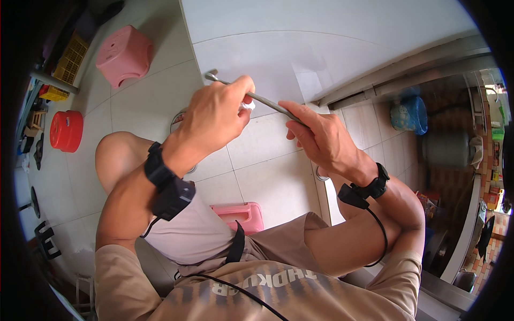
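Observation:
A slim grey metal rod (262,100) with a short bent, knobbed end slants between my hands in front of a pale panel. My left hand (211,112) is closed around it near the bent end. Between the thumb and fingers of that hand shows a crumpled white scrap (247,106), like tissue or cloth, against the rod. My right hand (329,136) grips the lower right end, the index finger stretched along it. The tip inside that palm is hidden.
The smooth pale panel (321,32) fills the top, beside a metal door track (396,75). On the tiled floor stand a pink stool (126,56) and a red stool (67,131). A pink plastic edge (251,214) shows between my legs. A blue bucket (409,115) is at right.

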The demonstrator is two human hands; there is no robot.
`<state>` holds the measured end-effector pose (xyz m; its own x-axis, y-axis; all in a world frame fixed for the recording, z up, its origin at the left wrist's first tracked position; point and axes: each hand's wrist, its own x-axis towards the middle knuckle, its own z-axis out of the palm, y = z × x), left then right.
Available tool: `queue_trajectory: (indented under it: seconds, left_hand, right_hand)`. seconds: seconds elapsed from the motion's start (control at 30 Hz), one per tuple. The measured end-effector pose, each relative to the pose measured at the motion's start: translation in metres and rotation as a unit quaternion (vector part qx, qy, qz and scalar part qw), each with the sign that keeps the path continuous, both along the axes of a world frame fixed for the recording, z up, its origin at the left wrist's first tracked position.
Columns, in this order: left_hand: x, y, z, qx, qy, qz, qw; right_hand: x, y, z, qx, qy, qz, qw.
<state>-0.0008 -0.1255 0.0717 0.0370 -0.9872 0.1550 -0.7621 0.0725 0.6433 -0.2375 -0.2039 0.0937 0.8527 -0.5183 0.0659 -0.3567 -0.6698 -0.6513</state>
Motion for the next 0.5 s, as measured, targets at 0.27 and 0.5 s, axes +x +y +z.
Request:
queue_trajectory:
  seconds: [0.27, 0.5]
  left_hand:
    - [-0.005, -0.002, 0.01, -0.059, -0.008, -0.04, 0.997]
    - [-0.006, -0.013, 0.012, -0.101, 0.005, -0.039, 0.994]
  right_hand:
    - [-0.004, 0.002, -0.001, 0.046, 0.099, 0.021, 0.994]
    - [0.01, 0.013, -0.007, 0.021, 0.001, 0.061, 0.998]
